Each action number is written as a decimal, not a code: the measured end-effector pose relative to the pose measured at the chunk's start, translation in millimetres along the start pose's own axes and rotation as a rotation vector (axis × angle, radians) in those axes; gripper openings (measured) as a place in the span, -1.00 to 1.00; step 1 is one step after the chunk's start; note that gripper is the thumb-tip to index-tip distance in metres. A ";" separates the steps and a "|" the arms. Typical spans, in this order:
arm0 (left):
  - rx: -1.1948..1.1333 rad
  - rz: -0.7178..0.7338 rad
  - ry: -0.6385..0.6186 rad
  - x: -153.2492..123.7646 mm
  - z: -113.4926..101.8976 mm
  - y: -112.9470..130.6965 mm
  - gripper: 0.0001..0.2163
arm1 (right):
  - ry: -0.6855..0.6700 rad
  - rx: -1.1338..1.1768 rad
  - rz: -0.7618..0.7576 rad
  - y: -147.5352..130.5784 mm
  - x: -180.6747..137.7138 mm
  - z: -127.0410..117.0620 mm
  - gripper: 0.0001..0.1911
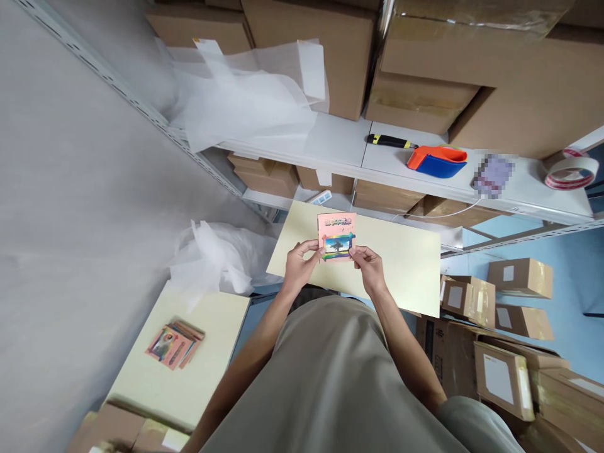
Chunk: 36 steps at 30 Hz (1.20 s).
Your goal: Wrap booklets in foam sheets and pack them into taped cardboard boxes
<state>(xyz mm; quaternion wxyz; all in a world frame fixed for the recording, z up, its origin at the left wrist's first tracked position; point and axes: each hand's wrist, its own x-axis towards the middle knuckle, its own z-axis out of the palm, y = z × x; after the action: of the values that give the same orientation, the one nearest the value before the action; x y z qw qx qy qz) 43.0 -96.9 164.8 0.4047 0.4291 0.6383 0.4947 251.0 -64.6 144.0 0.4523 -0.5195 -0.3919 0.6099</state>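
Note:
Between my two hands is a small pink booklet [336,228] with a picture of a tree on its cover. My left hand [301,263] pinches its lower left edge between thumb and fingers. The lower right edge is gripped by my right hand [370,267], thumb on the front. The booklet is upright, facing me, above a pale yellow tabletop [401,264]. On a second pale table [212,340] at the lower left lies a stack of similar pink booklets [173,345], apart from my hands.
A white shelf [337,141] ahead bears a utility knife [389,141], an orange and blue holder [438,162], a blurred-out purple item [494,176] and a tape roll [570,171]. White foam sheeting [250,100] hangs over its left end. Cardboard boxes [503,377] are piled at right.

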 end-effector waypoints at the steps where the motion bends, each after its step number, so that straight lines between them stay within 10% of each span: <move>1: 0.009 0.023 -0.001 1.6 -1.5 2.1 -0.61 | -0.020 -0.029 -0.021 -2.7 1.5 -1.6 -0.51; 10: 0.246 0.335 -0.075 14.1 -16.0 41.5 -0.92 | -0.156 -0.087 -0.257 -29.9 11.5 -10.4 -0.63; 22: 0.291 0.497 -0.117 23.7 -14.6 36.5 -0.83 | -0.236 -0.190 -0.354 -25.2 17.5 -17.9 -0.75; 36: -0.037 0.006 -0.094 45.8 -21.2 32.2 -0.53 | -0.290 -0.127 0.009 -16.6 48.6 16.0 -0.39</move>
<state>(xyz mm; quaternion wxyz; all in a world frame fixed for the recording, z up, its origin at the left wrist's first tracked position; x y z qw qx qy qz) 13.9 -54.9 196.0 0.4406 0.4460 0.6080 0.4871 235.1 -13.4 148.5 0.3545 -0.4553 -0.4886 0.6544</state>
